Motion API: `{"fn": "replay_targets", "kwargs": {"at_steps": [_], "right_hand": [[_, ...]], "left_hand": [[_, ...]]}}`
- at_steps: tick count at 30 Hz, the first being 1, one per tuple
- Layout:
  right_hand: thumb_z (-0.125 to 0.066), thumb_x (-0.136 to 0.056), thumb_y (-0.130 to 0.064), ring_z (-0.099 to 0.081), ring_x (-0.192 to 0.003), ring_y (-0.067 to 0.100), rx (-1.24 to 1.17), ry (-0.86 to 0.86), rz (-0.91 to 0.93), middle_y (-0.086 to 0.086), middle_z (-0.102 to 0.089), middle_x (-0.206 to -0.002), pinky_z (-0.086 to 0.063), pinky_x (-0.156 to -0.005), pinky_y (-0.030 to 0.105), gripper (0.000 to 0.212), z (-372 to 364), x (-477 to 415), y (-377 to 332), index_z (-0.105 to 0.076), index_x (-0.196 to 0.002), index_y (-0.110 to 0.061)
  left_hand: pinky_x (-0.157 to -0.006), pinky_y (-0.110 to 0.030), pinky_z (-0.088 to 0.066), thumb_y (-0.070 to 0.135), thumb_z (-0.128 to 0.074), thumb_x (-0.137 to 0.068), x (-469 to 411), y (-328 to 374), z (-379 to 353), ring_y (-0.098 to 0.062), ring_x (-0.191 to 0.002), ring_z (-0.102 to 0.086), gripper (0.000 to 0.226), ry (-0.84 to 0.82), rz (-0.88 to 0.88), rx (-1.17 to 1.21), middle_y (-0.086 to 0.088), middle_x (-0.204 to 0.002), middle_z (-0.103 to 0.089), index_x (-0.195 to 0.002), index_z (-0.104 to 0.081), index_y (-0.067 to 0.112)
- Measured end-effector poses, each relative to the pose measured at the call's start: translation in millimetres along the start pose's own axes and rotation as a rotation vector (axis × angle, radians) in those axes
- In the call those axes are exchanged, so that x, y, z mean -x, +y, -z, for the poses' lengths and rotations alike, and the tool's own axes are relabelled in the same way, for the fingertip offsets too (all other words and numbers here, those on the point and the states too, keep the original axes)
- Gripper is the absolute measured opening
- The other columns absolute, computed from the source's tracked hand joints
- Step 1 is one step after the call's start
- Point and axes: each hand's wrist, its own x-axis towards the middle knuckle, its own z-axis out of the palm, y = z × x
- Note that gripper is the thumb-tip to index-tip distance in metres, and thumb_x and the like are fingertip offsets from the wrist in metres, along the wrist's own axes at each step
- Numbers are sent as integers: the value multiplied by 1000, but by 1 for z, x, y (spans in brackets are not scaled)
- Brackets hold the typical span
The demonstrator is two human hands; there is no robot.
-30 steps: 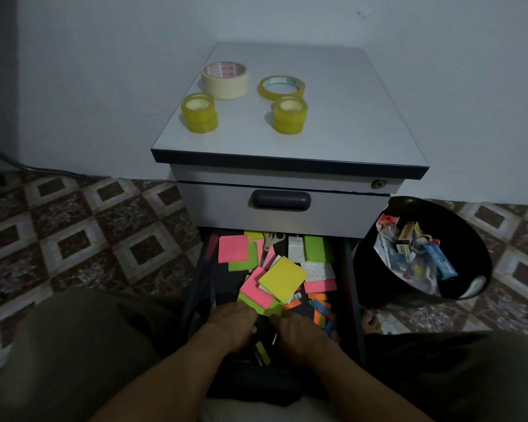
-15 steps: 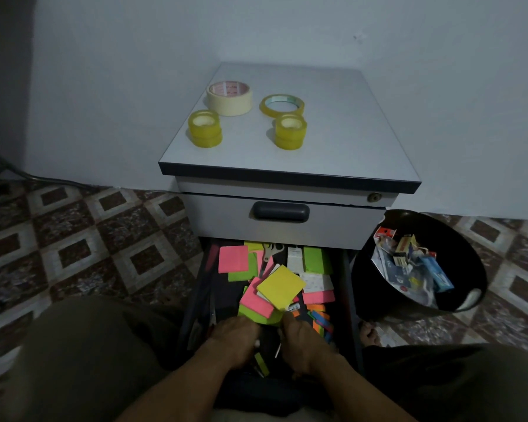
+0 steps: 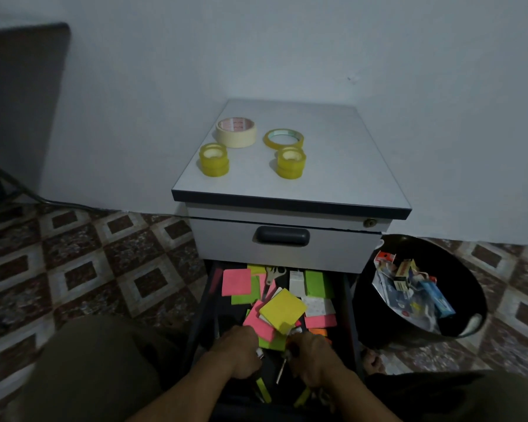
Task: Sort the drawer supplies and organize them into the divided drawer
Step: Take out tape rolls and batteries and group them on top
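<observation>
At bottom centre, the left hand (image 3: 238, 351) and right hand (image 3: 313, 357) dig into the open drawer (image 3: 349, 315), fingers curled under; I cannot tell what they grip. Tugging there could topple the tilted yellow pad (image 3: 282, 310) and scatter the sticky notes (image 3: 237, 281).

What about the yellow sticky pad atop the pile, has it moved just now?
No. The yellow sticky pad keeps its place relative to the pink note; only the view shifted.

A black bin (image 3: 375, 318) holding crumpled packaging (image 3: 409, 290) is sitting on patterned floor tiles (image 3: 104, 269) at right; a dark cable (image 3: 58, 204) is trailing far left.
</observation>
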Motion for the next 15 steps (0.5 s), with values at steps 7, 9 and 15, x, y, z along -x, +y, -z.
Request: {"fn": "replay_targets", "kwargs": {"at_steps": [7,9,15], "right_hand": [[-62,-87,-26,-66,-94,17,-25,-17,46,2,-71,-109,-43,-67,20,24,79,24,-30,-74,-107,-18],[-63,-88,-26,-65,-82,12,-23,33,88,-2,-72,-98,-44,-65,17,22,110,35,-41,-76,-105,-20],[-67,-92,-22,-69,-63,4,-162,145,176,-1,-73,-79,-56,-60,19,11,215,63,-77,-69,-103,-22]], "left_hand": [[-56,-30,-46,25,-71,-87,47,30,83,-24,-65,-63,34,46,-123,-45,-9,-62,-60,-63,-60,4],[-56,-26,-51,26,-70,-89,66,38,114,-27,-70,-70,30,86,-171,-8,-16,-75,-72,-79,-71,-2],[-62,-31,-58,29,-76,-85,113,65,209,-14,-66,-70,18,346,-171,133,-5,-76,-73,-84,-72,12]]}}
